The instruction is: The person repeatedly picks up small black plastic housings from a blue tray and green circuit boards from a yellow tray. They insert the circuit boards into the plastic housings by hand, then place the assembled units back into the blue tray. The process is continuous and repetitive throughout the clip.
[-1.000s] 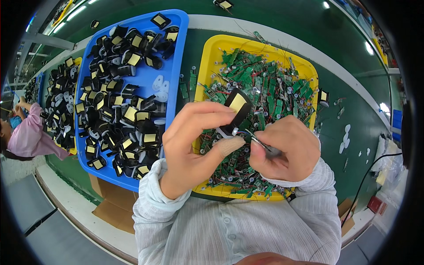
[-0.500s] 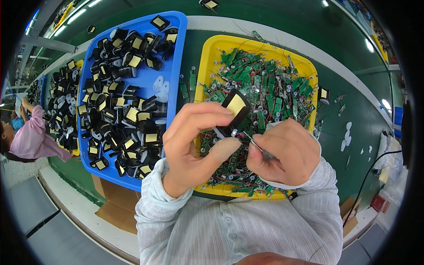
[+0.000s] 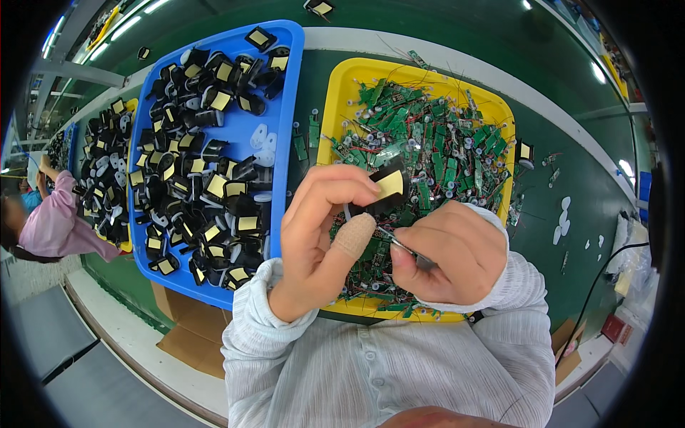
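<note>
Cream-padded black housing (image 3: 392, 187) was above the yellow tray (image 3: 330, 118), pinched narrowly by the fingers of my left hand (image 3: 317, 232). My right hand (image 3: 457, 253) had its fingers clamped on a thin dark strip (image 3: 425, 262), nature unclear, also over the tray. Risks, as I judged: too slack a left pinch could drop the housing among the tray's circuit boards (image 3: 449, 170); too hard a push could bend the strip.

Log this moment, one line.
left hand: holds black casing with yellow pad | right hand: pinches thin piece, kind unclear | under hands: yellow tray, green boards | at left: blue tray, black casings
</note>
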### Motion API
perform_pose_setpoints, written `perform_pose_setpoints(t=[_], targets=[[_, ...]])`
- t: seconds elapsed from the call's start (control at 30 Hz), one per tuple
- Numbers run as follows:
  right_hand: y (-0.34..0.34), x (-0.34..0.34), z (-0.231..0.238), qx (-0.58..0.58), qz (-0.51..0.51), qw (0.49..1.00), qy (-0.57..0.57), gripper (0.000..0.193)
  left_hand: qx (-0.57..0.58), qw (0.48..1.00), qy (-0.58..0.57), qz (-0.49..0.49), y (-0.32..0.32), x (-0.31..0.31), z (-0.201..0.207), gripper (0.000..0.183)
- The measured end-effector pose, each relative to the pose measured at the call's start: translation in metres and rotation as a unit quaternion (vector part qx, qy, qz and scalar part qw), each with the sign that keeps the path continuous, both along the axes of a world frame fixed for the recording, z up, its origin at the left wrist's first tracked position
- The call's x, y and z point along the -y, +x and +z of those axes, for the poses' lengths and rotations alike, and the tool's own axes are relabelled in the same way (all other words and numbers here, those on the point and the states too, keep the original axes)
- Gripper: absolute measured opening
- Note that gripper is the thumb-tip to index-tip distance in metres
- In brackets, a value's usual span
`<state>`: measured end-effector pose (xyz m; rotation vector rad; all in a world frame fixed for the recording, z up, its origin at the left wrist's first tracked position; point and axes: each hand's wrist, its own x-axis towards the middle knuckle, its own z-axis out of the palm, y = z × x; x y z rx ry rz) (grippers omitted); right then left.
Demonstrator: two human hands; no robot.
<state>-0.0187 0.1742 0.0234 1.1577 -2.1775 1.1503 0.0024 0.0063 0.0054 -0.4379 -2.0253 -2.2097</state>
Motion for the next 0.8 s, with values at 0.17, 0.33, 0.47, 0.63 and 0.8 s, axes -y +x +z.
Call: perform_pose_setpoints(t=[0.17,0.33,0.47,0.63,0.8], targets=[[-0.001,0.000,0.009,0.123,0.028,0.992,0.017,0.018,0.004,1.000,0.008,0.004,0.002,-0.001,-0.002,0.017],[-0.004,-0.001,0.014,0.407,0.042,0.913,0.011,0.017,-0.042,0.999,-0.020,0.016,0.000,0.000,-0.007,0.019],[-0.007,-0.004,0.007,0.511,0.078,0.852,-0.088,0.015,-0.004,0.999,0.020,-0.028,-0.004,0.003,-0.004,0.022],[-0.008,-0.005,0.012,0.546,0.076,0.828,-0.104,0.015,-0.004,1.000,0.011,-0.019,-0.005,0.004,-0.001,0.026],[-0.007,-0.005,0.013,0.538,0.078,0.837,-0.067,0.015,-0.019,1.000,-0.006,0.013,-0.001,0.002,-0.006,0.025]])
